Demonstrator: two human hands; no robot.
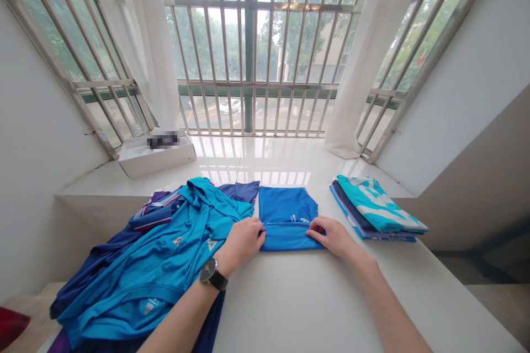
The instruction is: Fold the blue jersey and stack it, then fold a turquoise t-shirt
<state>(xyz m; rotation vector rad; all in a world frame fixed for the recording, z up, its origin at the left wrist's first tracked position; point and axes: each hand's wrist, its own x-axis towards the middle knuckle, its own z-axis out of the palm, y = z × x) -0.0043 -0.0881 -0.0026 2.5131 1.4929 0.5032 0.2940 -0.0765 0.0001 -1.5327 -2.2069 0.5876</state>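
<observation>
A blue T-shirt [285, 204] lies partly folded on the white surface, its lower part turned up into a flat band. My left hand [245, 237], with a black watch on its wrist, pinches the left end of that fold. At the right end, my right hand [332, 234] grips the fold's edge between thumb and fingers. Left of the shirt is a loose heap of clothes, with a teal shirt [165, 265] on top and darker blue garments under it. On the right sits a neat stack of folded clothes [376, 207], a turquoise and white one uppermost.
A white box [157, 155] with a blurred dark patch on it stands at the back left of the sill. Barred windows [265, 44] rise behind, with white curtains [372, 60] hanging down to the sill. The white ledge [298, 298] has a right front edge.
</observation>
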